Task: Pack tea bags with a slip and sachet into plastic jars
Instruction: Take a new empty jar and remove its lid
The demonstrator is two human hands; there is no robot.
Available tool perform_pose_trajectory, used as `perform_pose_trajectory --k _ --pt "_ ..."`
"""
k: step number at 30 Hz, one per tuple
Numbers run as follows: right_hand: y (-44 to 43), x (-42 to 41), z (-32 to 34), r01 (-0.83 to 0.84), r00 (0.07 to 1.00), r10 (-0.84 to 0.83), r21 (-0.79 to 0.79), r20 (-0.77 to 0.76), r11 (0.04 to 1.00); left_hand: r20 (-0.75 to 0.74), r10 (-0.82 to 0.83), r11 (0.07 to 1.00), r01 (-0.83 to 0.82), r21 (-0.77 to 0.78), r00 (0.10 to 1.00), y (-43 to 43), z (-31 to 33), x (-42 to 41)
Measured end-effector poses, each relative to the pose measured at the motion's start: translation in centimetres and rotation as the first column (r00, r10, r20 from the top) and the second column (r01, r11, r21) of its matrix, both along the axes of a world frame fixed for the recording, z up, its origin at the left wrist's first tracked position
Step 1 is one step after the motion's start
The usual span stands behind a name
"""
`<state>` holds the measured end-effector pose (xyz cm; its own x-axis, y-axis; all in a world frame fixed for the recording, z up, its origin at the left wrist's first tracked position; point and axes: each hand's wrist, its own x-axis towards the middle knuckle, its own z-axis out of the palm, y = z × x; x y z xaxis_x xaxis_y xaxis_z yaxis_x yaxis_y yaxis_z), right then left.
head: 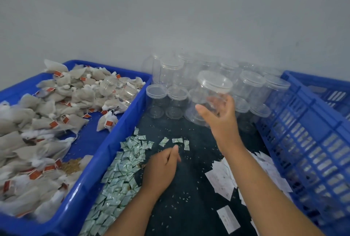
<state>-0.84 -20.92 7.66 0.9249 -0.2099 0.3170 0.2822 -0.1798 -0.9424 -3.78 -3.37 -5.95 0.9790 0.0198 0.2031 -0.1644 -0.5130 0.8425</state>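
The right hand (221, 120) curls its fingers round a lidded jar (210, 93) held up far-right, lid end tilted far, while the left hand (161, 169), fingers pressed together (can't tell if pinching), sits just near of the loose sachets (177, 140).

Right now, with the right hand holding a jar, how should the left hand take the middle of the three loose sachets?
Pinch the middle sachet across its narrow width, coming straight down. It lies flat on the dark mat, clear of both neighbours, so fingertips fit at its near and far edges. The left hand sits short of it; the right hand grips the jar.
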Motion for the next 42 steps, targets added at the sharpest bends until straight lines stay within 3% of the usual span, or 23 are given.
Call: perform_pose_trajectory --k 4,7,9,10,12,14,17,19,22,24,27,30,34,35,37,39,40,42 --pt "0.1 -9.6 -7.3 -0.083 0.992 0.093 0.113 -0.08 0.99 -0.091 -0.02 0.997 0.013 -0.077 0.996 -0.1 0.1 0.1" --pt "0.4 -13.8 -11.3 -0.069 0.995 0.073 0.05 -0.069 0.996 -0.21 -0.077 0.987 0.046 -0.151 0.975 -0.3 1.3 -0.1" --pt "0.5 -14.9 -12.2 -0.031 0.998 0.03 -0.017 -0.061 0.999 -0.268 -0.118 0.956 0.036 -0.292 0.956 -0.4 3.4 -0.6" --pt "0.5 -15.0 -12.3 -0.024 0.998 0.021 -0.045 -0.057 0.999 -0.249 -0.136 0.933 0.04 -0.358 0.959 -0.4 4.5 -1.0" --pt "0.5 -15.1 -12.4 -0.052 0.998 0.047 -0.089 -0.052 0.995 -0.055 -0.164 0.922 0.134 -0.364 0.985 -0.2 6.8 -2.2" --pt "0.5 -15.1 -12.4 -0.11 0.994 0.107 -0.124 -0.03 0.986 0.15 -0.344 0.903 0.37 -0.218 0.927 0.4 9.4 -3.9" --pt "0.3 -15.1 -12.4 -0.16 0.987 0.16 -0.185 -0.013 0.97 0.124 -0.663 0.739 0.62 0.264 0.738 0.9 12.3 -5.7" --pt "0.1 -15.0 -12.6 -0.179 0.984 0.178 -0.195 -0.021 0.964 0.1 -0.679 0.665 0.552 0.504 0.727 0.4 13.0 -6.5" --pt "0.1 -14.9 -13.0 -0.125 0.992 0.121 -0.183 -0.029 0.975 0.229 -0.569 0.716 0.339 0.61 0.79 -0.7 12.8 -7.7" --pt "0.4 -15.0 -12.9 0.007 1.0 0.001 -0.287 0.029 0.958 0.227 -0.428 0.787 0.238 0.569 0.875 -1.5 12.3 -8.2" --pt "0.8 -14.8 -13.2 0.259 0.956 -0.144 -0.51 0.254 0.82 -0.03 -0.151 0.868 0.147 0.475 0.988 -2.0 11.7 -7.8" --pt "1.3 -14.3 -13.4 0.373 0.909 -0.179 -0.548 0.376 0.749 -0.22 -0.125 0.909 0.201 0.366 0.967 -0.9 12.4 -6.7" --pt "1.4 -13.7 -13.8 0.467 0.855 -0.174 -0.581 0.488 0.667 -0.301 -0.093 0.938 0.185 0.292 0.949 -0.1 13.1 -6.1" --pt "1.3 -13.6 -13.8 0.491 0.843 -0.193 -0.572 0.502 0.657 -0.339 -0.08 0.966 0.157 0.205 0.937 0.1 13.2 -5.9" --pt "0.8 -13.7 -13.7 0.52 0.835 -0.294 -0.495 0.464 0.696 -0.459 -0.087 0.992 0.033 -0.124 0.884 1.0 13.4 -4.9" --pt "0.3 -14.3 -13.1 0.466 0.876 -0.385 -0.3 0.291 0.833 -0.536 -0.128 0.913 -0.112 -0.392 0.835 2.6 13.3 -3.8" --pt "0.1 -14.7 -12.8 0.417 0.903 -0.382 -0.185 0.198 0.89 -0.522 -0.141 0.889 -0.124 -0.44 0.841 3.3 12.8 -3.3" --pt "-0.1 -15.1 -12.3 0.331 0.941 -0.326 -0.046 0.091 0.942 -0.443 -0.121 0.93 -0.054 -0.363 0.888 3.5 10.6 -2.9"
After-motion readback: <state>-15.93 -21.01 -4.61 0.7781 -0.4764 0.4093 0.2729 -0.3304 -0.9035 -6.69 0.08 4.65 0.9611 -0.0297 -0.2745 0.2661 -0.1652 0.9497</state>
